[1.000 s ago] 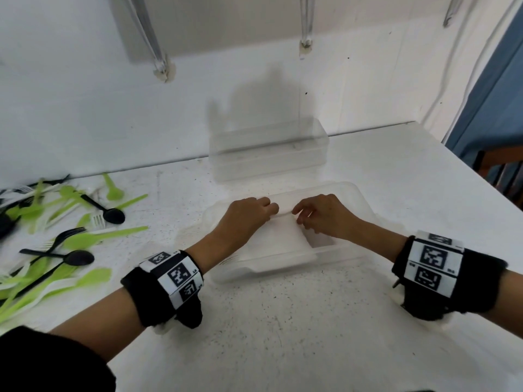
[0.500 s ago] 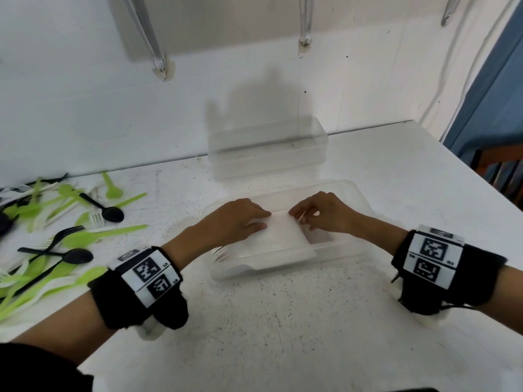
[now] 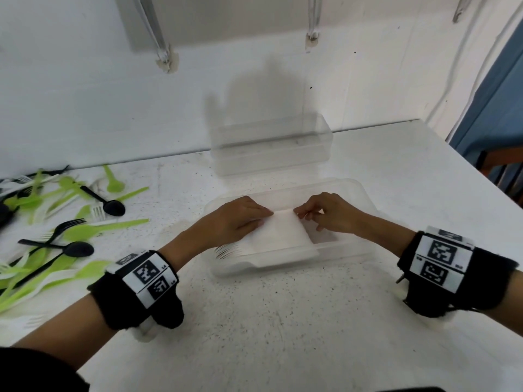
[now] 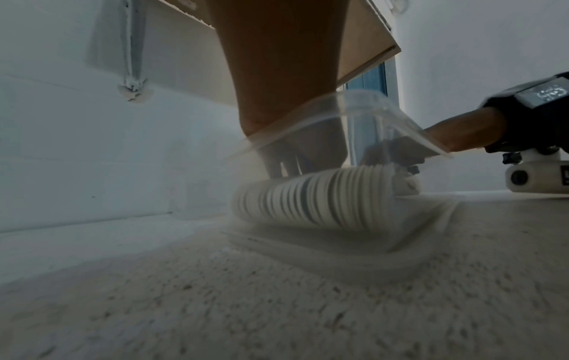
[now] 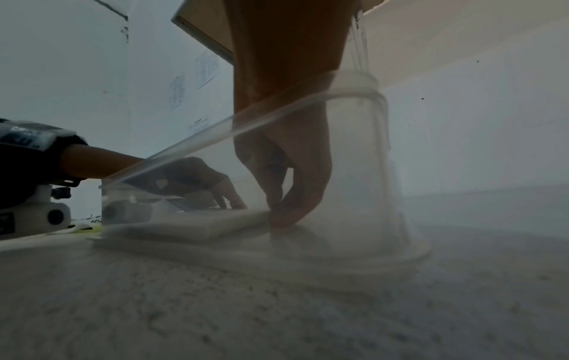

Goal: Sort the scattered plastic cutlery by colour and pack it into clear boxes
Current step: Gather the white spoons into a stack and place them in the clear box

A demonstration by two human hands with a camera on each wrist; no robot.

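Fingers of the left hand: straight and close together, laid flat on top of the white cutlery stack, palm down, pressing on its left part. Nothing curled round anything on this side.

Fingers of the right hand: bent, tips pointing down and left, meeting the right-hand end of the same stack at its far corner. From the right wrist view, thumb and forefinger close to each other, tips down at the stack's edge and on the box floor; a true pinch or a mere touch, cannot tell through the hazy plastic.

White cutlery stack: inside the near clear box, lying lengthwise in its left and middle part, packed tight. From the left wrist view, rounded white ends side by side in a row behind the box wall, slightly blurred. Right part of the box floor bare beside the stack.

Near clear box: lidless, flat on the white speckled table, between both forearms. Second clear box: farther back, against the wall, apart from the first.

Left of the boxes, well apart from them: loose cutlery spread over the table, mostly green spoons, with a black spoon, a black fork and a white fork among them, many overlapping.

Black wrist bands with square printed markers on both wrists, left and right, both low over the table.
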